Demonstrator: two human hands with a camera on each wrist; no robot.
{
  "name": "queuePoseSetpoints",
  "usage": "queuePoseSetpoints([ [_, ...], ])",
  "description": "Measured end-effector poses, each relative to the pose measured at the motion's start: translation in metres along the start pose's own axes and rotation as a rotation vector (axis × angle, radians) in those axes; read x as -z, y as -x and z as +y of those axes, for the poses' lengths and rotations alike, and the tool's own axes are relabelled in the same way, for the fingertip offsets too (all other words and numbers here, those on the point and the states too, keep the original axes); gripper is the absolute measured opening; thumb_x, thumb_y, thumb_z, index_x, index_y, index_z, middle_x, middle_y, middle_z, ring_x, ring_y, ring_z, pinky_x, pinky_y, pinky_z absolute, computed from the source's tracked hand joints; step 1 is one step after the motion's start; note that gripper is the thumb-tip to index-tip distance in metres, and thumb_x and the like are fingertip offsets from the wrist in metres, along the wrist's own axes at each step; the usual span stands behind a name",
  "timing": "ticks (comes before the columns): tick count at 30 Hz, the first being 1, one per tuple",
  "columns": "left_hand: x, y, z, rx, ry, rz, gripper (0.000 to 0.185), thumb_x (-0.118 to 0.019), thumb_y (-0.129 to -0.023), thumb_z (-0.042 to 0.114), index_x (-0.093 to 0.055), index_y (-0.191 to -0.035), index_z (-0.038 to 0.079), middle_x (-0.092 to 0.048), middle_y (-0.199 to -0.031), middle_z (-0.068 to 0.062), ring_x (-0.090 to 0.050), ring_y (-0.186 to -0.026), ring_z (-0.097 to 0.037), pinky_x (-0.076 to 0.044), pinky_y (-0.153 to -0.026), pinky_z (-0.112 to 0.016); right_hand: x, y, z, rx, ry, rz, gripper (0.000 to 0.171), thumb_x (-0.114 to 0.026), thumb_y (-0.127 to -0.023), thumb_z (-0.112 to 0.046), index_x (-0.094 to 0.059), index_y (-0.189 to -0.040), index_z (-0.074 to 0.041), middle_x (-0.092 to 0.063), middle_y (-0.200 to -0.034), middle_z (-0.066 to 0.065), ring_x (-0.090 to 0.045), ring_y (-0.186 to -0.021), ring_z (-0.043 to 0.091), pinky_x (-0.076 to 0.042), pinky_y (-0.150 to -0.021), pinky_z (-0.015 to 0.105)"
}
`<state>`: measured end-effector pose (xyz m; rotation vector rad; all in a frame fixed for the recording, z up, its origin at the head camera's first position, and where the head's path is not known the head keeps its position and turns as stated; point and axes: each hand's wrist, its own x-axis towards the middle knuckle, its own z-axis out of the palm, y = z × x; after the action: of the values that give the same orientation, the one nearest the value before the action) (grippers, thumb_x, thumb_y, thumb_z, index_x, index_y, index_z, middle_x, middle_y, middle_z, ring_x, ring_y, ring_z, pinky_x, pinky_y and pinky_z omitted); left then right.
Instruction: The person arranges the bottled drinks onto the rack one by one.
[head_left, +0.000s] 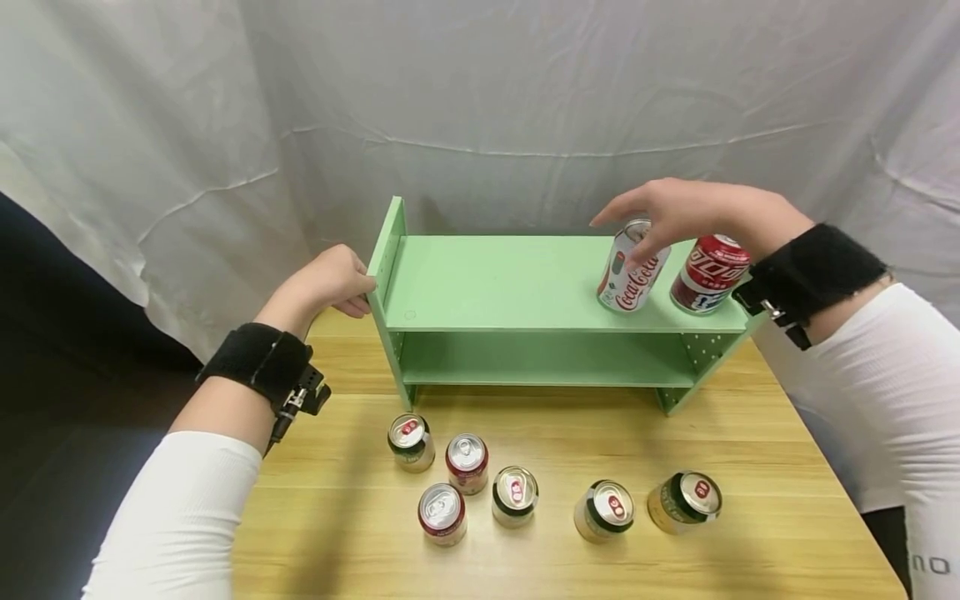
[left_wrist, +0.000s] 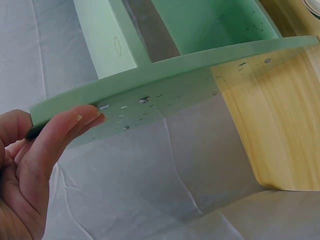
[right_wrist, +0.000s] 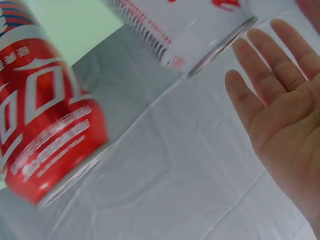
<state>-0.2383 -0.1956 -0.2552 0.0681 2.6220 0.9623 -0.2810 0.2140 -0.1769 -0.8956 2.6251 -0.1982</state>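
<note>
A light green two-tier shelf (head_left: pixel 487 279) stands on the wooden table. At its left end, my left hand (head_left: pixel 326 279) grips the top of the side panel (left_wrist: pixel 165 85); in the left wrist view the fingers (left_wrist: pixel 70 125) lie against its outer face. My right hand (head_left: pixel 682 212) is spread at a white Coca-Cola can (head_left: pixel 633 279), upright on the top tier. From the right wrist, the straight fingers (right_wrist: pixel 262 75) show beside that can with a small gap. A red cola can (head_left: pixel 708 275) stands to its right, partly behind my right wrist.
Several small cans stand on the table before the shelf: silver-topped dark red ones (head_left: pixel 442 512) at left, and gold ones with dark green bands (head_left: pixel 603 510). The lower tier (head_left: pixel 540 358) sits under the top one. A pale curtain (head_left: pixel 487 100) hangs behind.
</note>
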Motion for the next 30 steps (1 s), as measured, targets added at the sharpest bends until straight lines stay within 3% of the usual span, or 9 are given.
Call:
queuePoseSetpoints([
  [4,0.0,0.0,0.001,-0.001,-0.007,0.0,0.033,-0.043,-0.091,0.004,-0.035,-0.059,0.009,-0.068,-0.09,-0.027,-0.071,-0.069,-0.021,-0.06,-0.074,-0.037,-0.003,-0.002,-0.011,0.059,-0.021,-0.003,0.064,-0.077,-0.079,-0.025,-0.051,-0.136,-0.016,-0.05,-0.14,0.009,-0.048,-0.126,0.028,-0.05,-0.095,0.042],
  [10,0.0,-0.002,0.0,0.01,0.006,0.0,0.024,-0.045,-0.091,0.004,-0.048,-0.067,0.003,-0.069,-0.088,-0.027,-0.07,-0.066,-0.019,-0.061,-0.071,-0.035,-0.009,-0.007,-0.024,0.107,-0.091,-0.044,0.069,-0.079,-0.076,-0.027,-0.049,-0.137,-0.014,-0.052,-0.138,0.01,-0.047,-0.128,0.028,-0.043,-0.103,0.047],
  [21,-0.002,-0.005,-0.001,0.01,0.012,0.002,0.028,-0.044,-0.091,0.004,-0.042,-0.063,0.006,-0.069,-0.089,-0.027,-0.07,-0.066,-0.018,-0.06,-0.073,-0.036,-0.04,-0.02,-0.044,0.228,-0.052,-0.089,0.069,-0.08,-0.073,-0.028,-0.052,-0.134,-0.01,-0.056,-0.134,0.009,-0.054,-0.122,0.027,-0.049,-0.096,0.042],
  [30,-0.003,-0.006,0.003,0.009,0.001,-0.004,0.03,-0.043,-0.09,0.004,-0.041,-0.06,0.007,-0.069,-0.085,-0.024,-0.07,-0.066,-0.018,-0.06,-0.074,-0.037,-0.073,-0.03,-0.06,0.291,-0.078,-0.199,0.066,-0.08,-0.075,-0.02,-0.051,-0.134,-0.008,-0.055,-0.134,0.011,-0.055,-0.12,0.028,-0.053,-0.092,0.04],
])
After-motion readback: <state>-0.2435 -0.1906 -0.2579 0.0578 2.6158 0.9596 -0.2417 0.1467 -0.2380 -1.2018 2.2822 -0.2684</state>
